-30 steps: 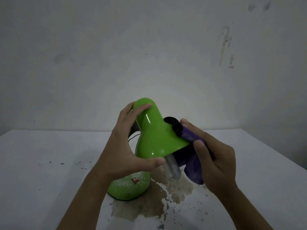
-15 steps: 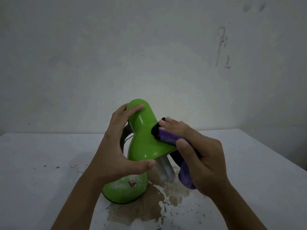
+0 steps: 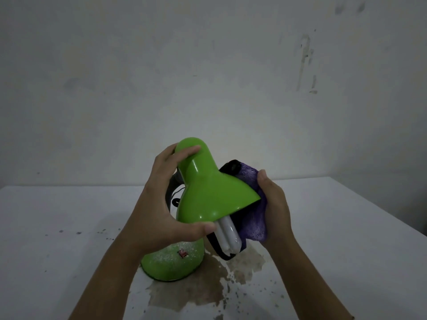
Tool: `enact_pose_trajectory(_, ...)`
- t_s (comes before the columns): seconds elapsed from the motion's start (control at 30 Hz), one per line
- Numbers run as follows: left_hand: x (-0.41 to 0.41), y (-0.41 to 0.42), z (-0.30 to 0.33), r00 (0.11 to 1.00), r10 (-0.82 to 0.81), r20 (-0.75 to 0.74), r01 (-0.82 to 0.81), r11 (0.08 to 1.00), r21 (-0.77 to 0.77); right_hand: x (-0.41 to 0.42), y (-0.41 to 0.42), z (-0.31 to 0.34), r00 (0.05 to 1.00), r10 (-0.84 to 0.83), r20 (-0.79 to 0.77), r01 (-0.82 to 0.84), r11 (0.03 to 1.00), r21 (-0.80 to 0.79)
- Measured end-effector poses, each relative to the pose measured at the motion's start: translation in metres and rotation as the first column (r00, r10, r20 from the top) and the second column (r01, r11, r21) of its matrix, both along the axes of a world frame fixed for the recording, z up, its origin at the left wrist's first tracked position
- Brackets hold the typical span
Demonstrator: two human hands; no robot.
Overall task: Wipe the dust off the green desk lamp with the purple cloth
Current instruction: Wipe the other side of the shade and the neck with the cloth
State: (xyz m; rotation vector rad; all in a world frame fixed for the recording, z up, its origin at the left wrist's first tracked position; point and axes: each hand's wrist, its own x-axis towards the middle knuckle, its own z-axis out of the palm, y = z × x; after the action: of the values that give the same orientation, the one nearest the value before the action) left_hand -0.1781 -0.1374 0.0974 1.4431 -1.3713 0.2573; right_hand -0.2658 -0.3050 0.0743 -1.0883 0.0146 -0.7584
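1. One wall [image 3: 208, 77]: pale, scuffed, dark marks at upper right; fills the upper half of the view behind the table.
2. Table [image 3: 346, 227]: white top, speckled with dark flecks; brown stain [image 3: 208, 289] spread across the near centre, just right of the lamp base.
3. Green desk lamp [image 3: 208, 192]: standing on the table at centre. Shade tilted, open mouth facing down and to the right. Round base [image 3: 171, 264] resting flat on the table, dusted with pale powder, small red mark on top. White bulb [image 3: 228, 236] protruding from the shade mouth.
4. Left hand [image 3: 159, 204]: wrapped round the left side of the shade; fingers curled over the narrow top, thumb hooked at the lower rim beside the bulb. Firm grip on the shade.
5. Right hand [image 3: 275, 204]: at the right edge of the shade, fingers curled round the purple cloth, pressing it against the shade rim.
6. Purple cloth [image 3: 254, 222]: bunched between the right hand and the shade, partly behind the rim, hanging below it beside the bulb. Black edging visible at top and bottom.
7. Dark cord [image 3: 175, 200]: glimpsed behind the shade, between the left hand and the lamp.
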Motion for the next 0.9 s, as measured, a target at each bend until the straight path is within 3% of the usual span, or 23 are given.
enact_pose_trajectory(0.3, 0.0, -0.001, 0.0, 1.0, -0.021, -0.002, 0.021, 1.0, -0.013, 0.015, -0.007, -0.024, 0.971, 0.173, -0.163, -0.145, 0.975, 0.169)
enact_pose_trajectory(0.43, 0.001, -0.001, -0.001, 1.0, -0.024, 0.002, 0.024, 1.0, -0.011, 0.01, -0.007, -0.028, 0.935, 0.166, -0.314, -0.141, 0.985, 0.1)
enact_pose_trajectory(0.5, 0.001, -0.001, -0.001, 1.0, -0.029, -0.003, 0.029, 1.0, -0.012, 0.003, -0.006, -0.026, 0.917, 0.098, -0.386, -0.105, 0.994, 0.001)
enact_pose_trajectory(0.57, 0.001, 0.0, -0.001, 0.999, -0.031, -0.008, 0.031, 0.999, -0.018, -0.005, -0.006, -0.02, 0.903, -0.072, -0.423, -0.023, 0.976, -0.216)
enact_pose_trajectory(0.7, 0.002, 0.001, -0.001, 1.0, -0.03, -0.009, 0.03, 0.999, -0.015, -0.023, -0.006, 0.005, 0.91, -0.306, -0.281, 0.169, 0.891, -0.421)
enact_pose_trajectory(0.8, 0.001, -0.001, -0.003, 1.0, -0.015, -0.007, 0.015, 1.0, -0.011, -0.033, 0.003, 0.03, 0.857, -0.5, -0.126, 0.296, 0.677, -0.674)
enact_pose_trajectory(0.9, 0.001, -0.004, -0.003, 1.0, -0.005, 0.011, 0.005, 1.0, -0.015, -0.039, 0.026, 0.049, 0.88, -0.471, 0.056, 0.32, 0.501, -0.804)
